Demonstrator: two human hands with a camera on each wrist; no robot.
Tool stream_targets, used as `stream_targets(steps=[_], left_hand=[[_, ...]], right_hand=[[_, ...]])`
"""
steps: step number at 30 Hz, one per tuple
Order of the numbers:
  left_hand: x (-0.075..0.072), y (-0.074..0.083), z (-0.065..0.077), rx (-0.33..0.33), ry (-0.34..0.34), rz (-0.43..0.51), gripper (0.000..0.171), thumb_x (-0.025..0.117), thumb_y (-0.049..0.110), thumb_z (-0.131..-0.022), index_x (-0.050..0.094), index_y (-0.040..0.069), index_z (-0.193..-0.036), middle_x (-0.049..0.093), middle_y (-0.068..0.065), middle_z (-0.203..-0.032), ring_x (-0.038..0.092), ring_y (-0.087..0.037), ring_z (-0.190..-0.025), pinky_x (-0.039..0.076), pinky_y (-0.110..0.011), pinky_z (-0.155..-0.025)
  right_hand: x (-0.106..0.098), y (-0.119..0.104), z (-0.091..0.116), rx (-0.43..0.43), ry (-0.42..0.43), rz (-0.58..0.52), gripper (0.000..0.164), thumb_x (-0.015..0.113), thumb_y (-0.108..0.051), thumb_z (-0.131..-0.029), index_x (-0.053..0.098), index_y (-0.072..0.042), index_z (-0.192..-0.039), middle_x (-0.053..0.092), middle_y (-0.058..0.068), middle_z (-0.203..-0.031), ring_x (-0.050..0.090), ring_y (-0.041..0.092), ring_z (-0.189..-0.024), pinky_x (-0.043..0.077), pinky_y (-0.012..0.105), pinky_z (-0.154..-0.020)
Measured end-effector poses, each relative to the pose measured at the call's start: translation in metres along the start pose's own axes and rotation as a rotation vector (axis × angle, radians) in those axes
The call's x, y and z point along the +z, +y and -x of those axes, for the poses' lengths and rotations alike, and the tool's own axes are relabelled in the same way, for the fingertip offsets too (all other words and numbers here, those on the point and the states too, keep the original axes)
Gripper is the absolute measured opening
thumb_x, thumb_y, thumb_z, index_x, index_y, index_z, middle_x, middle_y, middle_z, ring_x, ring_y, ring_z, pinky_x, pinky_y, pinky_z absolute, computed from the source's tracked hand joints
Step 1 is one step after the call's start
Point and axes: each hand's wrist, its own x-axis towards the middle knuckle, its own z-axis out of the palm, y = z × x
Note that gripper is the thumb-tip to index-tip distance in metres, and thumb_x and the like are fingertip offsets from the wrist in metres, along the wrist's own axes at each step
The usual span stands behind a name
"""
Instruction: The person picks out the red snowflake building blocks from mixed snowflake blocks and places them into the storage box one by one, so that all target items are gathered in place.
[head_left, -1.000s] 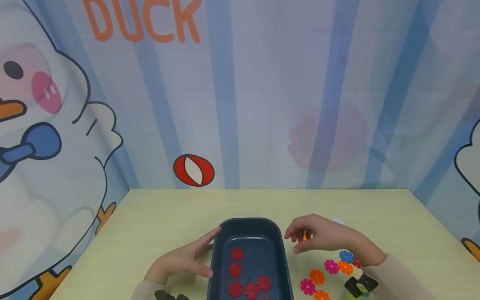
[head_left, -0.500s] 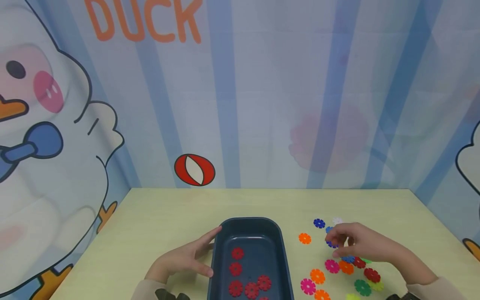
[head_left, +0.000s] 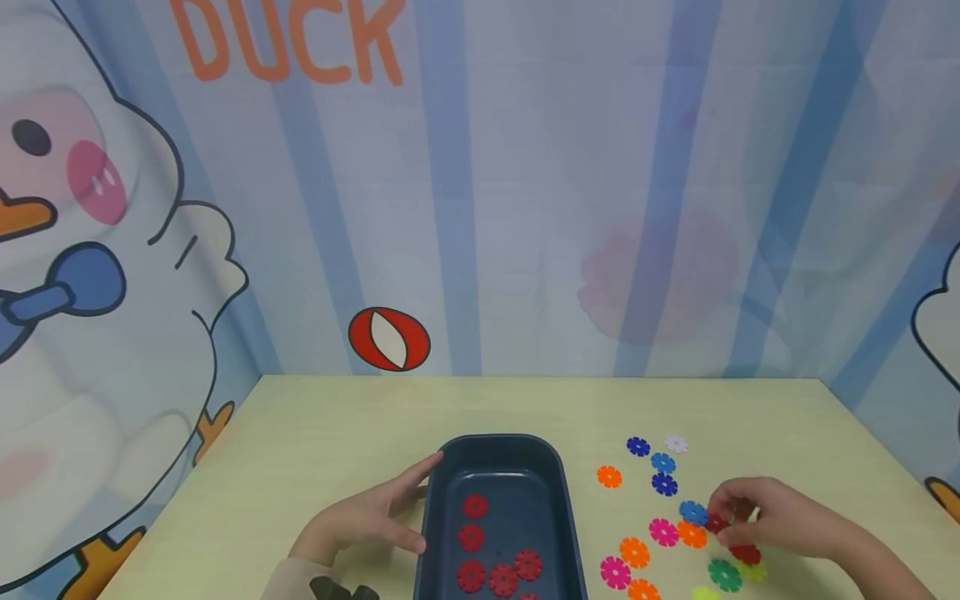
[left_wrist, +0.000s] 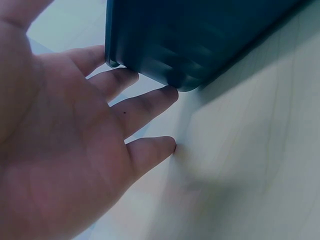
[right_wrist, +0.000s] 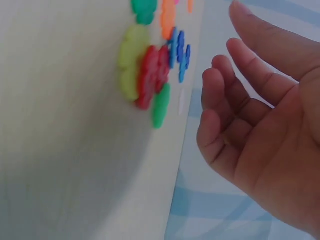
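A dark blue rectangular tray (head_left: 517, 454) stands on the table, with several red flower-shaped discs (head_left: 471, 537) lying in it. My left hand (head_left: 360, 523) touches the tray's left side with spread fingers. In the left wrist view, its fingertips (left_wrist: 170, 94) meet the tray wall (left_wrist: 150, 30). My right hand (head_left: 783, 515) hovers over the loose discs at the right, its thumb and fingers bent and apart. Under it are two red flower discs (head_left: 745, 555), partly hidden. The right wrist view shows these red discs (right_wrist: 146, 77) apart from the hand (right_wrist: 265, 120), which holds nothing.
Loose flower discs lie right of the tray: pink (head_left: 663, 532), orange (head_left: 634, 552), blue (head_left: 664, 484), white (head_left: 677, 444), green (head_left: 725, 575) and yellow-green. A printed curtain (head_left: 525, 208) hangs behind the table's back edge.
My right hand has moved right and nearer, from beside the tray across the discs to the red ones, uncovering the orange and blue discs. My left hand and the tray have stayed in place.
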Motion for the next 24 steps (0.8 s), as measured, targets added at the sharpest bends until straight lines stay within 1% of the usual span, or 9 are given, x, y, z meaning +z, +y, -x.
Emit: stream_targets(steps=[3,6,9,11,14,17,20,24], left_hand=[[0.0,0.0,0.0,-0.004,0.0,0.002,0.104,0.077,0.025,-0.082,0.004,0.018,-0.156,0.003,-0.012,-0.162,0.012,-0.045,-0.144,0.012,-0.063,-0.113],[0.0,-0.001,0.0,-0.005,0.001,0.007,0.104,0.077,0.025,-0.082,0.004,0.019,-0.156,0.004,-0.012,-0.162,0.012,-0.045,-0.144,0.012,-0.063,-0.113],[0.0,-0.001,0.0,-0.005,0.001,0.007,0.104,0.077,0.025,-0.082,0.005,0.019,-0.156,0.004,-0.012,-0.162,0.013,-0.044,-0.144,0.012,-0.063,-0.113],[0.0,-0.002,0.0,-0.006,0.001,0.006,0.104,0.077,0.025,-0.082,0.005,0.019,-0.156,0.003,-0.012,-0.162,0.013,-0.044,-0.144,0.012,-0.062,-0.113],[0.0,-0.002,0.0,-0.007,0.001,0.006,0.104,0.077,0.025,-0.082,0.005,0.019,-0.156,0.003,-0.011,-0.162,0.013,-0.044,-0.144,0.012,-0.063,-0.113],[-0.001,-0.001,0.0,-0.004,0.0,0.008,0.104,0.076,0.024,-0.082,0.004,0.019,-0.156,0.003,-0.011,-0.162,0.012,-0.044,-0.145,0.012,-0.063,-0.113],[-0.001,-0.001,0.0,-0.005,-0.001,0.009,0.104,0.076,0.025,-0.082,0.004,0.019,-0.156,0.002,-0.011,-0.162,0.012,-0.044,-0.145,0.012,-0.063,-0.113],[0.0,0.0,0.001,-0.01,0.001,0.005,0.104,0.077,0.025,-0.082,0.004,0.019,-0.156,0.003,-0.011,-0.162,0.012,-0.044,-0.145,0.011,-0.063,-0.113]], right_hand=[[0.0,0.01,0.002,0.043,-0.008,0.007,0.024,0.073,-0.019,-0.085,0.063,-0.002,-0.099,0.059,0.005,-0.087,0.052,0.016,-0.073,0.047,0.023,-0.064],[0.0,0.02,0.005,0.038,-0.021,-0.01,0.022,0.072,-0.017,-0.085,0.061,-0.002,-0.097,0.057,0.006,-0.086,0.049,0.014,-0.072,0.043,0.025,-0.062],[-0.001,0.028,0.007,0.042,-0.028,-0.023,0.024,0.073,-0.017,-0.085,0.06,-0.002,-0.097,0.055,0.006,-0.085,0.047,0.012,-0.072,0.04,0.025,-0.062],[-0.002,0.032,0.008,0.043,-0.033,-0.031,0.025,0.074,-0.017,-0.084,0.06,-0.001,-0.098,0.056,0.006,-0.087,0.046,0.013,-0.074,0.04,0.024,-0.063],[-0.003,0.035,0.009,0.05,-0.046,-0.044,0.027,0.074,-0.017,-0.084,0.059,0.0,-0.099,0.056,0.006,-0.09,0.046,0.017,-0.078,0.04,0.024,-0.064],[-0.003,0.036,0.009,0.065,-0.054,-0.041,0.03,0.075,-0.019,-0.084,0.059,0.0,-0.1,0.055,0.005,-0.088,0.046,0.018,-0.078,0.039,0.024,-0.064],[-0.001,0.036,0.009,0.086,-0.053,-0.017,0.029,0.076,-0.02,-0.083,0.059,-0.002,-0.099,0.051,0.005,-0.083,0.046,0.018,-0.077,0.037,0.024,-0.063],[0.002,0.034,0.006,0.128,-0.032,0.028,0.025,0.076,-0.016,-0.081,0.06,-0.004,-0.096,0.05,0.004,-0.081,0.046,0.02,-0.078,0.038,0.025,-0.064]])
